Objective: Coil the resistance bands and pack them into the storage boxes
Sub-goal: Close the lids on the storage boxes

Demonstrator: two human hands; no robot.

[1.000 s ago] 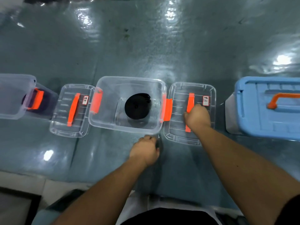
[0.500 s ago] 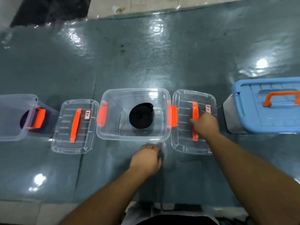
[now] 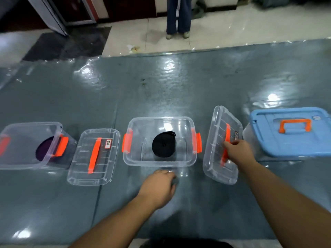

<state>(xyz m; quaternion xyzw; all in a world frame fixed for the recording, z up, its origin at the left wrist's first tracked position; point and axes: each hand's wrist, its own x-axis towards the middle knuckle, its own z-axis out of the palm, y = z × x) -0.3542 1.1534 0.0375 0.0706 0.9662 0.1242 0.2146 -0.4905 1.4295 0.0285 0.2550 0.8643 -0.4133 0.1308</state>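
Observation:
A coiled black band (image 3: 163, 144) lies inside the clear middle box (image 3: 159, 162), which has orange latches and no lid on. My right hand (image 3: 237, 152) grips the orange handle of that box's clear lid (image 3: 217, 163) and holds it tilted up on edge, just right of the box. My left hand (image 3: 160, 187) rests curled on the mat right in front of the box's near wall; whether it holds anything is unclear. At far left a second clear box (image 3: 23, 158) holds a coiled purple band (image 3: 43, 151), and its lid (image 3: 81, 169) lies flat beside it.
A closed box with a blue lid (image 3: 293, 144) and orange handle stands at the far right. All sit on a glossy grey-green mat (image 3: 161, 86). Beyond its far edge is a tiled floor where a person's legs (image 3: 178, 15) stand.
My right hand has lifted the lid from lying flat to tilted on edge. My head has tipped up, so the floor and a standing person now show. The left hand has hardly moved.

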